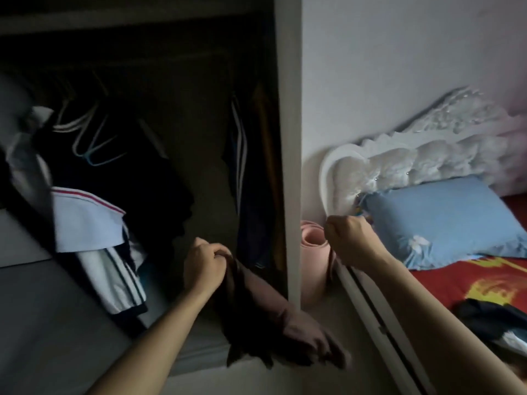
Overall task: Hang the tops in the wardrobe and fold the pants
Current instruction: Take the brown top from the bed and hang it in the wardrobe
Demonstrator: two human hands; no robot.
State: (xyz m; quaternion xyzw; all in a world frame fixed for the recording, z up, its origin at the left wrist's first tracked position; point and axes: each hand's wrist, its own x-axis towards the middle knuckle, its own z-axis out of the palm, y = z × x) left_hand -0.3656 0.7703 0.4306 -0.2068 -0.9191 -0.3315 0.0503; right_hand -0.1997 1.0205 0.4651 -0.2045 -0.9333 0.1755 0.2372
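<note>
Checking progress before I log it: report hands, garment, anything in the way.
Left hand grips brown garment, bunched, hanging low. Right hand grips a thin dark strip, likely same garment. Wardrobe side panel stands between hands.

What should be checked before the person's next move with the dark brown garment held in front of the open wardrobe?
1. Left hand grips the dark brown garment: ok, its fingers are curled round bunched fabric.
2. Right hand holds the same garment: ok, it pinches a thin edge or strap.
3. Garment spread open between the hands: not ok, it hangs bunched and crumpled.
4. Garment type, top or pants: cannot tell, too dark and bunched.
5. Empty pale plastic hangers available inside the white-framed wardrobe: ok, several hang at upper left.
6. Free gap between the hung clothes: ok, the middle looks open.
</note>
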